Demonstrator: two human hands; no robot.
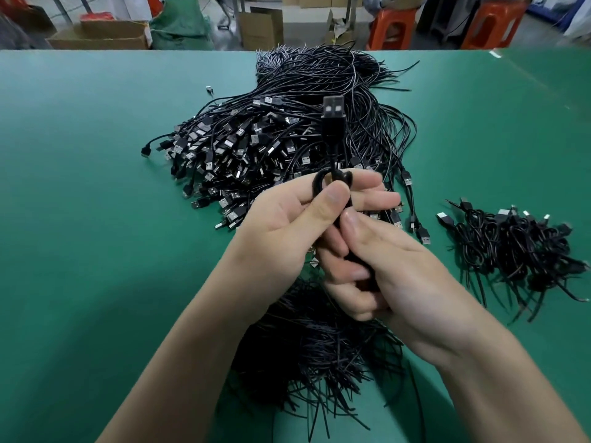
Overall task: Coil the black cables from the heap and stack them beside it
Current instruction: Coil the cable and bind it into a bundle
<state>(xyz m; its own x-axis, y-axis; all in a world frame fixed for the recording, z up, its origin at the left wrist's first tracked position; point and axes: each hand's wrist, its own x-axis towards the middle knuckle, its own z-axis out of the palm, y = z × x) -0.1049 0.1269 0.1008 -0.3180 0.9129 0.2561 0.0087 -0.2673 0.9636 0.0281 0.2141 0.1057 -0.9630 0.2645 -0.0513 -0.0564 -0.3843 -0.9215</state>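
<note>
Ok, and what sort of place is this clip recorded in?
Probably a small factory or packing workshop. A large heap of black USB cables lies on a green-covered workbench, with open cardboard boxes and orange plastic stools on the floor behind.

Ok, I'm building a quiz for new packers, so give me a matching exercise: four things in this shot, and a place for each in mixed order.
1 cable heap
2 coiled stack
3 cable with raised plug
4 orange stools

A beyond the far edge of the table
B gripped by left hand and right hand
C middle of the table
D on the table, right of the hands

Pairs: 1-C, 2-D, 3-B, 4-A
</note>
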